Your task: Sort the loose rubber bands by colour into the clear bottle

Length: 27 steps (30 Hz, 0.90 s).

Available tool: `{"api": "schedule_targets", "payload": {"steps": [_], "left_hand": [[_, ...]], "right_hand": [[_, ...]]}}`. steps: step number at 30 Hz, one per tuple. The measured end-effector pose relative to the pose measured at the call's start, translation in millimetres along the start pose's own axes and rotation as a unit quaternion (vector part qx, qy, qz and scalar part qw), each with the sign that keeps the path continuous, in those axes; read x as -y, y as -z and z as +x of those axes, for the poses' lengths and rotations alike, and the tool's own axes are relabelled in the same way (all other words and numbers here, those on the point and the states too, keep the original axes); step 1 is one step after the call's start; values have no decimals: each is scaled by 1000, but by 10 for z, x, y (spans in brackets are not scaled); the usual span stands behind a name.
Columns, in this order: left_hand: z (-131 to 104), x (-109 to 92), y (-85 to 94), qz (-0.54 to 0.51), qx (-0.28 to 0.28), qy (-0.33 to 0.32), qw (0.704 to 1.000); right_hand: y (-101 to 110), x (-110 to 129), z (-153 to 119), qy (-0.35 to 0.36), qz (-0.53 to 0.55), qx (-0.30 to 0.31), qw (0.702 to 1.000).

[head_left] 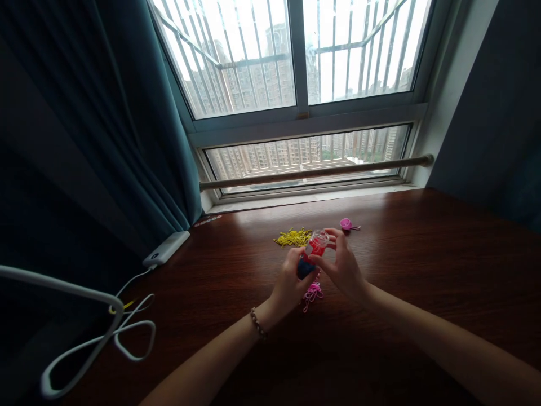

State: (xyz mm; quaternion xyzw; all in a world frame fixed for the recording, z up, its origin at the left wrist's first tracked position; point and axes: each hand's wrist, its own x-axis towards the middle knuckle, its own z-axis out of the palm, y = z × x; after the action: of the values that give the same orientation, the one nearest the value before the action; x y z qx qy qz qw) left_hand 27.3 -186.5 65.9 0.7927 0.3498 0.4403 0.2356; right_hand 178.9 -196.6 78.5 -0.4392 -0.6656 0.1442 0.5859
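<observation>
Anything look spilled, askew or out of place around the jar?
Nothing looks clearly damaged. Loose yellow bands and pink bands lie in heaps on the table near the jar; whether spilled or set out, I can't tell. Off left, a white cable sprawls in untidy loops.

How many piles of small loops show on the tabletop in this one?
2: a yellow pile just beyond the left hand, and a pink pile partly covered by that hand. More could be hidden behind the hands.
</observation>
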Motion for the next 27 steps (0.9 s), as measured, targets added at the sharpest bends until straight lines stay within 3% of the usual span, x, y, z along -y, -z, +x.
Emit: {"api": "schedule_targets", "payload": {"steps": [3, 6, 13, 18, 27], "left_hand": [[11, 75, 58, 48, -27, -18, 998], [38, 178, 98, 88, -55, -39, 994], [12, 292, 119, 186, -53, -70, 979], [-12, 271, 102, 180, -48, -67, 980], [26, 168, 88, 30, -19, -30, 999]], "right_hand": [[89, -19, 43, 116, -86, -39, 989], [143, 2, 83, 173, -144, 0, 974], [115, -13, 102, 149, -148, 118, 971], [133, -57, 127, 126, -133, 177, 967], [245, 37, 145, 172, -113, 90, 974]]}}
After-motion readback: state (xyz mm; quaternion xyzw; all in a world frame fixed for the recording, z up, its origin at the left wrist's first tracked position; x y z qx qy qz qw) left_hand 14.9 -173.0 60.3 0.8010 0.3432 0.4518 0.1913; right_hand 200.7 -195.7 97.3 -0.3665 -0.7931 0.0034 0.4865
